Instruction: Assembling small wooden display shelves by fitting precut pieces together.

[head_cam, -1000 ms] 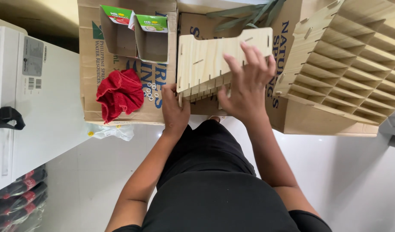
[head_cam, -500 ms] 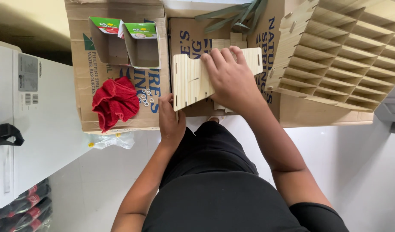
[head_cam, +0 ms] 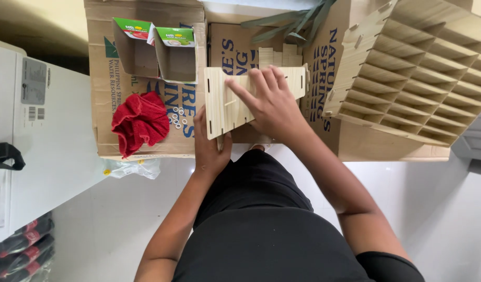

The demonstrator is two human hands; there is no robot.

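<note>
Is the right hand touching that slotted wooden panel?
Touching. The head view shows the right hand lying flat on the slotted wooden panel, fingers spread across its face.

Red cloth [head_cam: 140, 122] on flattened cardboard [head_cam: 107, 94], small white rings [head_cam: 177, 116], two open cartons [head_cam: 157, 47], wooden grid rack [head_cam: 413, 78], white appliance [head_cam: 36, 141]
</note>
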